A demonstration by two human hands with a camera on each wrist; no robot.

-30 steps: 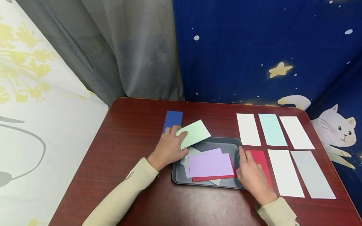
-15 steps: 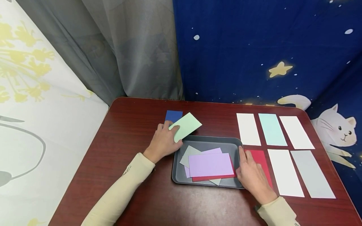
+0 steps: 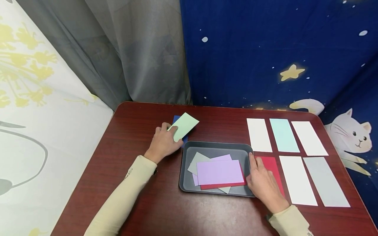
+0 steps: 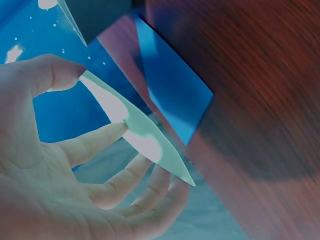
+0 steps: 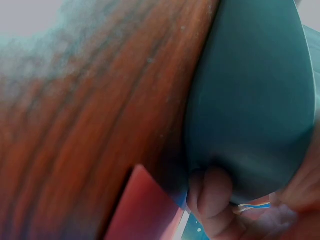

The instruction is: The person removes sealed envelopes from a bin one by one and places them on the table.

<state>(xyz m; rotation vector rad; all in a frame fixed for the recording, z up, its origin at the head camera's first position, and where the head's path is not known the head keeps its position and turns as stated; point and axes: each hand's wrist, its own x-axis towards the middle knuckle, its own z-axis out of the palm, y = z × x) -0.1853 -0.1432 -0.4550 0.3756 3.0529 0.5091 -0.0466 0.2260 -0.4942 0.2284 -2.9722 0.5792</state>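
Pale green card [image 3: 185,124] in the left hand [image 3: 161,141]: pinching it by one end between thumb and fingertips, holding it tilted above the blue card [image 4: 175,82], leaving a gap between the two in the left wrist view. Hiding much of the blue from the head view, letting only parts of it show around the pale green, just beyond the far left corner of the dark grey tray [image 3: 212,149].

Gripping the tray's right side with the right hand [image 3: 264,183], setting the thumb over the rim and resting fingers along the outside. In the right wrist view, seeing fingertips touching the outer wall.

Inside the tray, seeing an overlapping heap: a light purple card [image 3: 220,172] on top, a crimson card [image 3: 222,186] peeking out below it, a second purple card [image 3: 222,157] and a grey-green card [image 3: 195,163] sticking out at angles.

To the right, counting two rows of three on the reddish-brown wooden table [image 3: 133,131]: white card [image 3: 260,135], mint card [image 3: 284,135] and another white card [image 3: 309,138] farther off; red card [image 3: 274,173], partly disappearing behind the right hand, plus third white card [image 3: 298,180] and light grey card [image 3: 326,182] nearer.
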